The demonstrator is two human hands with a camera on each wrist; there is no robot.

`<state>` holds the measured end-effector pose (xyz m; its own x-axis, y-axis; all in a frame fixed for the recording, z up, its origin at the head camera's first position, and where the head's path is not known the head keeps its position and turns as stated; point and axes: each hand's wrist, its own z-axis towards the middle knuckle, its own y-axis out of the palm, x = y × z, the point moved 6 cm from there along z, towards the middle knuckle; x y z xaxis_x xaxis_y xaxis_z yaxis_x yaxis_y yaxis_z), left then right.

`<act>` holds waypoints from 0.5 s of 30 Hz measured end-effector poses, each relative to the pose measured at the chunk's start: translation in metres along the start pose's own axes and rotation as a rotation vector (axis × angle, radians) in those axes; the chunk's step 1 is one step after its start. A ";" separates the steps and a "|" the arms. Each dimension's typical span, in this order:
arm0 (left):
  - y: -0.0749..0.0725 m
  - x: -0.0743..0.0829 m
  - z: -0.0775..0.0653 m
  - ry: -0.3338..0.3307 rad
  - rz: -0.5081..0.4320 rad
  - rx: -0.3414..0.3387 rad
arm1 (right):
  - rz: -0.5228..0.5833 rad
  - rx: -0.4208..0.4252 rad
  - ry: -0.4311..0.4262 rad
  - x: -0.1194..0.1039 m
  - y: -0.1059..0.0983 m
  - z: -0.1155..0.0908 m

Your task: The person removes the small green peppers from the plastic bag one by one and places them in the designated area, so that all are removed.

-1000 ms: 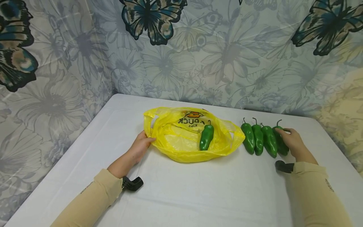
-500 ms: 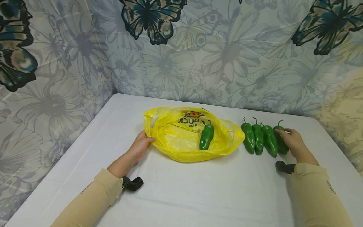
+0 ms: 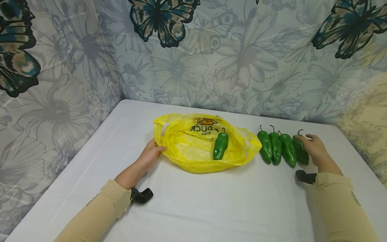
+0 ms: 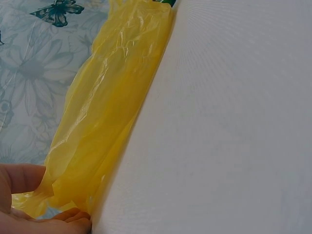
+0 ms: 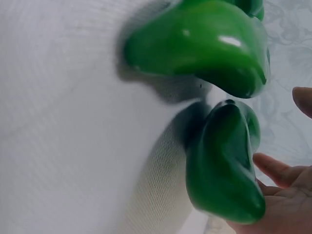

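Note:
A yellow plastic bag (image 3: pixel 184 164) lies spread with its mouth up at mid-table, a green pepper (image 3: pixel 220 146) inside it. My left hand (image 3: pixel 149 156) pinches the bag's left edge; the left wrist view shows thumb and fingers on the yellow film (image 4: pixel 107 112). To the right of the bag, several green peppers (image 3: pixel 287 150) lie side by side, stems pointing away. Beside the rightmost pepper (image 3: pixel 301 151) is my right hand (image 3: pixel 315 149). In the right wrist view its fingers (image 5: pixel 275 169) are extended right at that pepper's side, with the thumb (image 5: pixel 303 100) spread apart.
A white cloth (image 3: pixel 211 205) covers the table. Floral fabric (image 3: pixel 242 67) with butterflies hangs along the back and left sides. A black wrist-camera mount (image 3: pixel 142 195) juts from the left cuff, another mount (image 3: pixel 305 176) from the right.
My right hand has shifted slightly right, and its fingers have spread from over the rightmost pepper to its side. The left hand and the bag stay where they were.

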<state>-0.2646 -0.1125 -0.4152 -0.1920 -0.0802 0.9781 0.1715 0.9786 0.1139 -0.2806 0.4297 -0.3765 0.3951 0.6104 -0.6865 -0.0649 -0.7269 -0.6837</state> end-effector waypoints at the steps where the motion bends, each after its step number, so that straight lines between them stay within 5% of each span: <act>1: 0.000 0.000 0.000 0.001 0.002 0.003 | -0.002 -0.003 -0.002 0.000 0.000 0.000; 15: 0.000 0.000 0.000 0.014 0.010 -0.014 | 0.021 -0.060 -0.022 0.002 0.007 -0.001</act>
<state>-0.2648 -0.1125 -0.4150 -0.1767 -0.0732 0.9815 0.1865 0.9767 0.1064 -0.2796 0.4253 -0.3822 0.3743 0.6010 -0.7062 -0.0174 -0.7569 -0.6533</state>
